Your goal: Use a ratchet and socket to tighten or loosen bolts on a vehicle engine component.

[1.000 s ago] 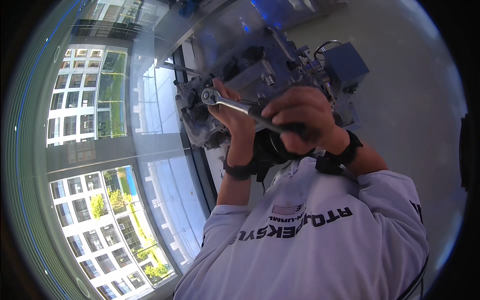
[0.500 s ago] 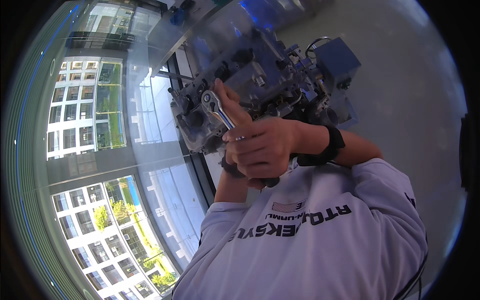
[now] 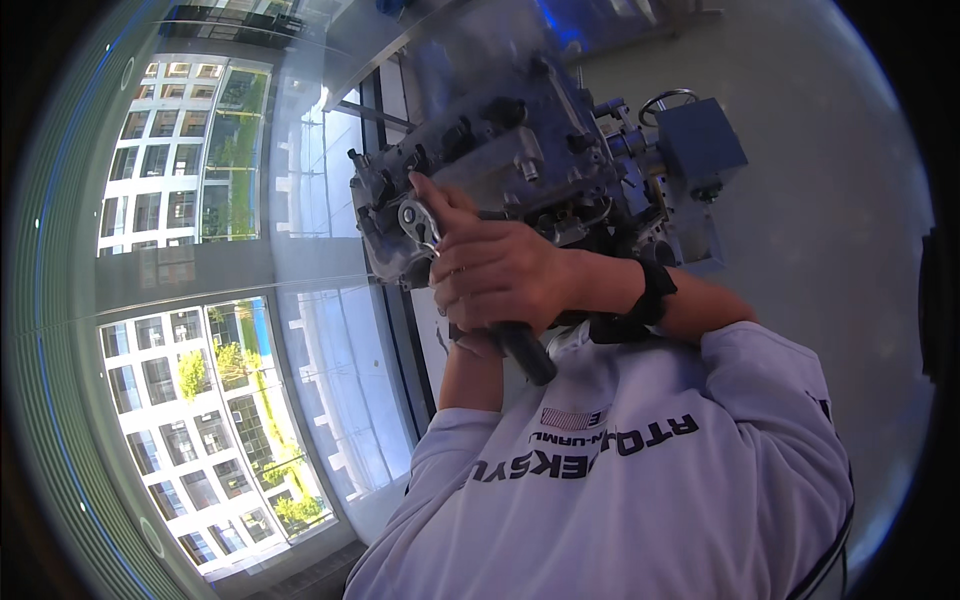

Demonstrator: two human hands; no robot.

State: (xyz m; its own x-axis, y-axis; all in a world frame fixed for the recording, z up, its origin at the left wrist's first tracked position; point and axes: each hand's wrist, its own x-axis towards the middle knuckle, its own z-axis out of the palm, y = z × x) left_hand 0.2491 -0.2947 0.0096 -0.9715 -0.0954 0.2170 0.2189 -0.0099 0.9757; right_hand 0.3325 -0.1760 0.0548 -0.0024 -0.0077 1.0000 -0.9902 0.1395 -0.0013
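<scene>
While both hands (image 3: 500,275) clasp the ratchet wrench (image 3: 422,222), the engine block (image 3: 520,170) looms behind.

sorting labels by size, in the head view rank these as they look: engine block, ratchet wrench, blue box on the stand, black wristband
1. engine block
2. blue box
3. ratchet wrench, partly hidden by the right hand, so unsure against the box
4. black wristband
</scene>
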